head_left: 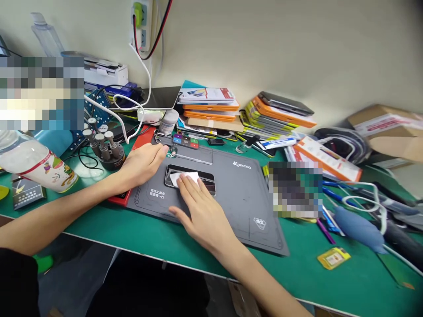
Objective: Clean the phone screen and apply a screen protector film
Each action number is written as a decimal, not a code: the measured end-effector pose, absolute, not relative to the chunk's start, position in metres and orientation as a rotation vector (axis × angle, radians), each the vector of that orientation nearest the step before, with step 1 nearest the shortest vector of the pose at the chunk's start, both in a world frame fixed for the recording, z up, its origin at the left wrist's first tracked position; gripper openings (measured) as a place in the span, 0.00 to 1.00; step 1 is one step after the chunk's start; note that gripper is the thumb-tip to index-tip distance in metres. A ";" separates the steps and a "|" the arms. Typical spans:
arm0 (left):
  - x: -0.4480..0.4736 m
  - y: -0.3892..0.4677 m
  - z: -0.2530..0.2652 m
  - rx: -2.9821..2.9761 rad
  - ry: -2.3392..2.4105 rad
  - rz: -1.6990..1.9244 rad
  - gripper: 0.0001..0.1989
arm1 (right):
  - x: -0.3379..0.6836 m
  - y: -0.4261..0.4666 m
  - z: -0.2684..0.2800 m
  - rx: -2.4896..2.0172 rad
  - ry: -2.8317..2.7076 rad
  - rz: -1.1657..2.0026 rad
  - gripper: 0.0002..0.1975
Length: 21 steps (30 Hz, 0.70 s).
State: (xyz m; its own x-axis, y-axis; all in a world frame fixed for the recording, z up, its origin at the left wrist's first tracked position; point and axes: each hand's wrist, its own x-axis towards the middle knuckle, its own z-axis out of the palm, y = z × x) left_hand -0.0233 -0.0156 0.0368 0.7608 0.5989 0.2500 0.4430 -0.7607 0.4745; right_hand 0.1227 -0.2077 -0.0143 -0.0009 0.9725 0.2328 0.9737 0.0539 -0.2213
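A phone [209,181] with a dark glossy face and a light rim lies flat on the grey work mat [231,204]. My right hand [203,215] rests over it, fingers stretched out and thumb spread. Under those fingertips a white wipe [176,177] is pressed against the phone's face. My left hand [145,163] is curled above the mat's left part, beside its red edge strip [145,137]. Its fingers are bent together, and whatever they hold, if anything, is hidden. Small coloured tiles [185,141] sit just beyond it at the mat's back.
Left of the mat stand a screwdriver holder [107,152] and a tilted bottle [39,165]. Stacked boxes [209,103] line the wall. Cables and a blue-grey handle [358,229] lie to the right, with a yellow packet [333,258] near the green table's [148,231] front.
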 end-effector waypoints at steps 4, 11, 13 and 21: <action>-0.023 -0.016 0.037 2.549 0.792 0.575 0.21 | 0.139 -0.184 -0.011 -2.038 -1.925 0.058 0.40; -0.022 -0.017 0.036 2.579 0.802 0.555 0.20 | 0.125 -0.225 -0.016 -2.001 -1.984 -0.083 0.41; -0.022 -0.017 0.036 2.599 0.788 0.563 0.20 | 0.128 -0.226 -0.015 -2.005 -1.987 -0.069 0.40; -0.020 -0.011 0.030 2.703 0.734 0.622 0.20 | 0.143 -0.208 -0.012 -2.073 -1.898 -0.025 0.41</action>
